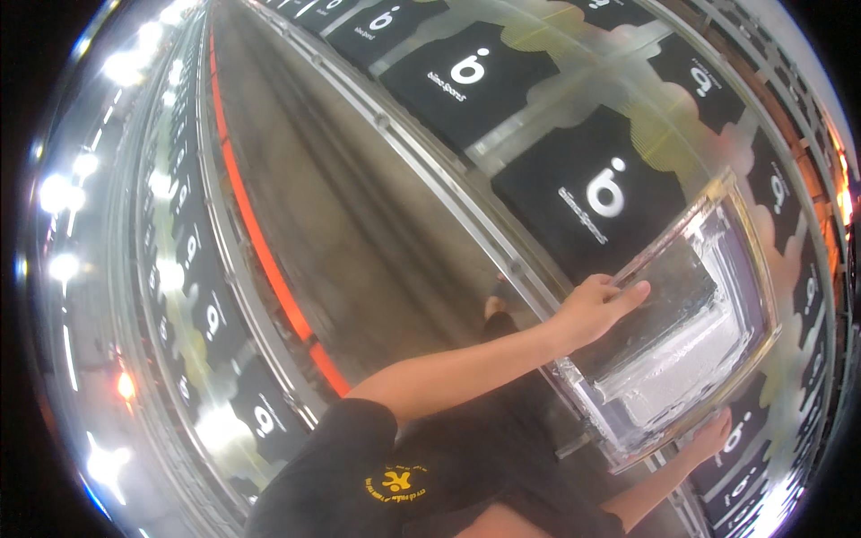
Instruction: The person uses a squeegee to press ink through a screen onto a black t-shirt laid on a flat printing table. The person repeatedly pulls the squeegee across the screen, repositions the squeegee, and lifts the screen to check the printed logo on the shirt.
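My left hand grips the upper left edge of a rectangular printing screen with a pale metal frame and smeared white ink along its inside. My right hand holds the lower right edge of the same screen. The screen is tilted over a long table at my right, where black fabric pieces, each with a white printed logo, lie in rows on a pale, glossy top.
A metal rail runs along the table's near edge. An aisle leads ahead between this table and a similar one on the left, which has an orange-red strip along its side. Bright lights line the far left.
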`<action>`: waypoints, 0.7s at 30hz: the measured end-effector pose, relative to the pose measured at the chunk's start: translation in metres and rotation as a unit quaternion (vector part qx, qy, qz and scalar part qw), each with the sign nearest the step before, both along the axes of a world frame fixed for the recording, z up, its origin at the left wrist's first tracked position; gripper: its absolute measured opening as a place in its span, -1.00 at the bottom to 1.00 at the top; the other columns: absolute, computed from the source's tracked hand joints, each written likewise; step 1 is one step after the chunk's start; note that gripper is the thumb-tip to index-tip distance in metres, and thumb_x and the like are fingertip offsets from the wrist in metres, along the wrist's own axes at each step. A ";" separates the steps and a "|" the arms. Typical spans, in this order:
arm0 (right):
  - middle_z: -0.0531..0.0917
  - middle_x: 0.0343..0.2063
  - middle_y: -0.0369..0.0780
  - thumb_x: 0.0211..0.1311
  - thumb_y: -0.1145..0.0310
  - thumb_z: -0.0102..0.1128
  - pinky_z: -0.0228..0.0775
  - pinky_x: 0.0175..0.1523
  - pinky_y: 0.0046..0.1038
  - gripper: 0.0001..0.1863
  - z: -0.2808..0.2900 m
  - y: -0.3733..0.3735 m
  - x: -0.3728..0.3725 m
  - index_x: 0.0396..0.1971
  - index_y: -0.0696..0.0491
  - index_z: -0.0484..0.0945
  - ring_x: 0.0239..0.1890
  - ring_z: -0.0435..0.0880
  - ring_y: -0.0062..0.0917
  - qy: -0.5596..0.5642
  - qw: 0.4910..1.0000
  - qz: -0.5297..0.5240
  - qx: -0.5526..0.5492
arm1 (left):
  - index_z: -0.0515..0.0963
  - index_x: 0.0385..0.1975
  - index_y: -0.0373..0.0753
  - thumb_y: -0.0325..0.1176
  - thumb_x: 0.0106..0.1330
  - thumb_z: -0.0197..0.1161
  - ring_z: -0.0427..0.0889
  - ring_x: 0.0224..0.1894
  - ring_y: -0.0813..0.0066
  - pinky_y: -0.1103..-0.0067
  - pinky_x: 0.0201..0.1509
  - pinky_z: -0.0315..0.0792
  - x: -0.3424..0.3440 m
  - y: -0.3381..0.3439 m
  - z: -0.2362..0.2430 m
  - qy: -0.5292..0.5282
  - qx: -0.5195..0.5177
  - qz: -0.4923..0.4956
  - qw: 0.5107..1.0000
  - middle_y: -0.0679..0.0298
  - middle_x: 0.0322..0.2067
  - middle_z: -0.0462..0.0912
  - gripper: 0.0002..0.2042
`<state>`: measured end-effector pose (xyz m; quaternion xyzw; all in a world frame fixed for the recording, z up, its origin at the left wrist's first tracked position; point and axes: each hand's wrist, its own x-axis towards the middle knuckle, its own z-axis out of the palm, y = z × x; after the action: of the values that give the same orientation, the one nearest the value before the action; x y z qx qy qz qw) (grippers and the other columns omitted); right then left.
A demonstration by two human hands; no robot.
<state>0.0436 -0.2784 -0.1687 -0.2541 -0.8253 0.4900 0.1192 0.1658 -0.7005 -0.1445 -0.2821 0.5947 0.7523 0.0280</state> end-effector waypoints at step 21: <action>0.38 -0.55 -0.51 0.50 0.11 0.31 -0.06 -0.56 -0.67 -0.68 0.013 -0.406 -0.062 0.07 -0.02 0.70 -0.61 0.21 -0.87 0.026 0.992 0.122 -0.036 | 0.73 -0.06 -0.44 0.18 0.57 0.14 0.35 0.44 0.30 0.47 0.48 0.19 0.035 -0.352 -0.010 0.060 -0.008 0.143 0.988 0.05 0.34 0.45 -0.36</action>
<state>-0.0187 -0.6843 -0.1559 -0.1430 -0.8285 0.5368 0.0711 0.2013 -1.0521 -0.1543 -0.3188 0.5548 0.7594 -0.1179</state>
